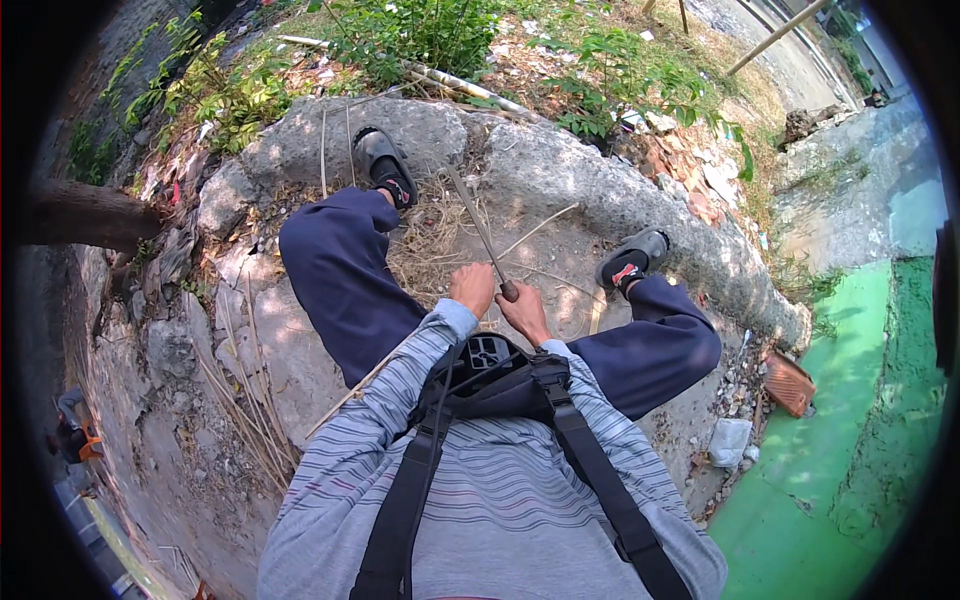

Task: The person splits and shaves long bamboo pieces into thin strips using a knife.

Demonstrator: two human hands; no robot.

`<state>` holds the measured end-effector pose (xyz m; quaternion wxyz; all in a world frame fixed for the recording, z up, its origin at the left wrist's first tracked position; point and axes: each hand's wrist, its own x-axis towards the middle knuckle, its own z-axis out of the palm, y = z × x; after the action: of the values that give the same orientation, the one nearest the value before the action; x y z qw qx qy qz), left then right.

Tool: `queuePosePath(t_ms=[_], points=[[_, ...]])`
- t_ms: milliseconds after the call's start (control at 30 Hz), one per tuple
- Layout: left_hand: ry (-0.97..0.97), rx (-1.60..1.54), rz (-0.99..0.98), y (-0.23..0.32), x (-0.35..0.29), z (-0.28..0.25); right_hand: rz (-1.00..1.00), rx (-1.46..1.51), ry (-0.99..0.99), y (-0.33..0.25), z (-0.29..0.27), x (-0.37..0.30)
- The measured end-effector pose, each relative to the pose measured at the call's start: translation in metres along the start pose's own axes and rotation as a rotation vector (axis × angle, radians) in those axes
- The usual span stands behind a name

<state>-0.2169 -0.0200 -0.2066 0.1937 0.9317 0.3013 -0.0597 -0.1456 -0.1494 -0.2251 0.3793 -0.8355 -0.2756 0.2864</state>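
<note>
Between my bent knees, both hands meet in front of my waist. My right hand [526, 314] grips the dark handle of a long, narrow-bladed knife [474, 214], its blade pointing away and slightly left. Just left of the handle, my left hand [473, 288] is closed in a fist around what looks like a thin pale strip [541, 228]. One length sticks out to the far right of the fist; another pale length crosses my left forearm. Whether these are one piece, I cannot tell. Pale shavings [425, 245] lie in a heap on the ground near my left shoe.
Several long thin strips [250, 385] lie on the stone ground at left. A low concrete ledge [600, 180] curves beyond my shoes, with plants behind. At right are a broken orange brick [789, 384], a pale plastic bag [730, 441] and a green-painted surface [800, 500].
</note>
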Motion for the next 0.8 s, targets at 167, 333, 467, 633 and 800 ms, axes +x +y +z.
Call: queuePosePath(t_ms=[167, 333, 467, 633, 800], points=[[0.038, 0.031, 0.044, 0.002, -0.004, 0.001, 0.025, -0.014, 0.023, 0.012, 0.001, 0.007], [-0.076, -0.004, 0.02, 0.001, -0.003, 0.006, 0.049, 0.019, 0.055, 0.022, 0.007, 0.013], [-0.105, -0.022, 0.013, -0.001, -0.003, 0.001, -0.003, 0.012, 0.06, 0.023, 0.01, 0.01], [-0.159, -0.087, 0.01, 0.006, -0.012, -0.002, 0.093, 0.035, 0.136, 0.048, 0.007, 0.024], [-0.176, -0.085, -0.055, -0.006, -0.009, -0.003, 0.066, 0.0, 0.039, 0.036, 0.01, 0.014]])
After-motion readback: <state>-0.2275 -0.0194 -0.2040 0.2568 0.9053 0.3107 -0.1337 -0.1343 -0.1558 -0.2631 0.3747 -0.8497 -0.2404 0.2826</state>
